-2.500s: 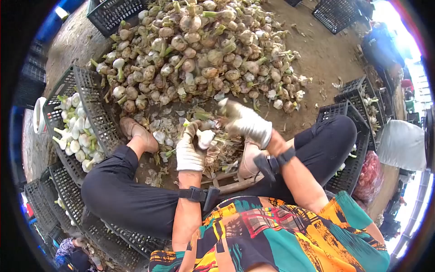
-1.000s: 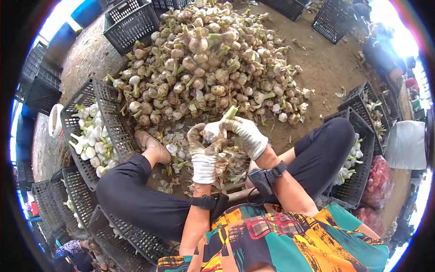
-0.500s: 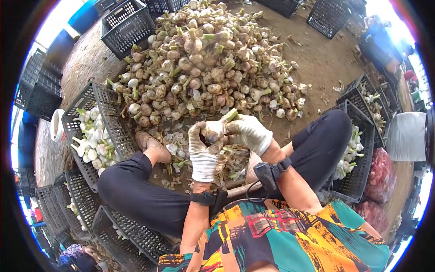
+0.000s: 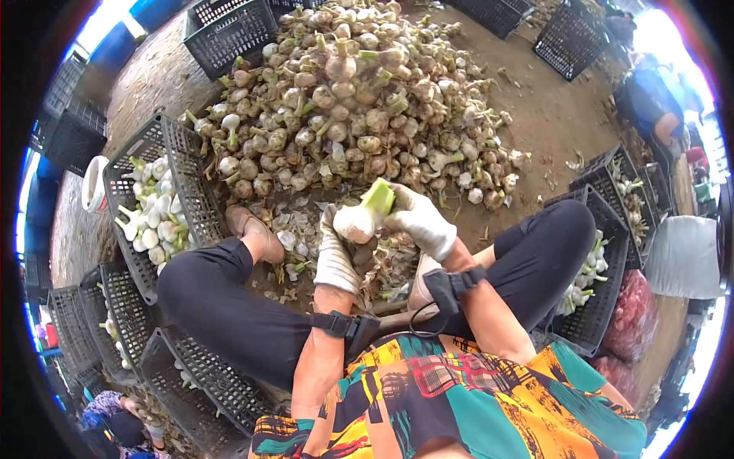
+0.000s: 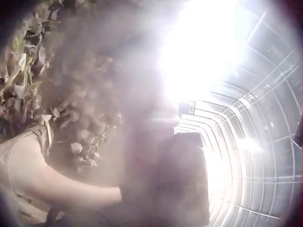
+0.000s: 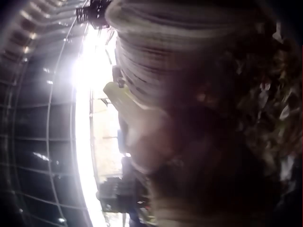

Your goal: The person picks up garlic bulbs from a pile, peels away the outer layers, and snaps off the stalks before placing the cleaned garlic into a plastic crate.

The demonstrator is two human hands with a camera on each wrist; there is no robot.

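Garlic bulb [image 4: 355, 222], pale, with cut green stem [image 4: 378, 196], sits in front of me above my lap, over the loose skins on the ground [image 4: 550, 115]. My left hand [image 4: 336, 256], gloved, has its grip curled round the bulb from below. My right hand [image 4: 419, 220], gloved, pinches the stem end. Unpeeled garlic heap [image 4: 344, 99] lies just beyond. Crate of cleaned bulbs [image 4: 157, 206] stands at my left knee.

txt: none legible | labels/brands/nos: none | all 3 views checked
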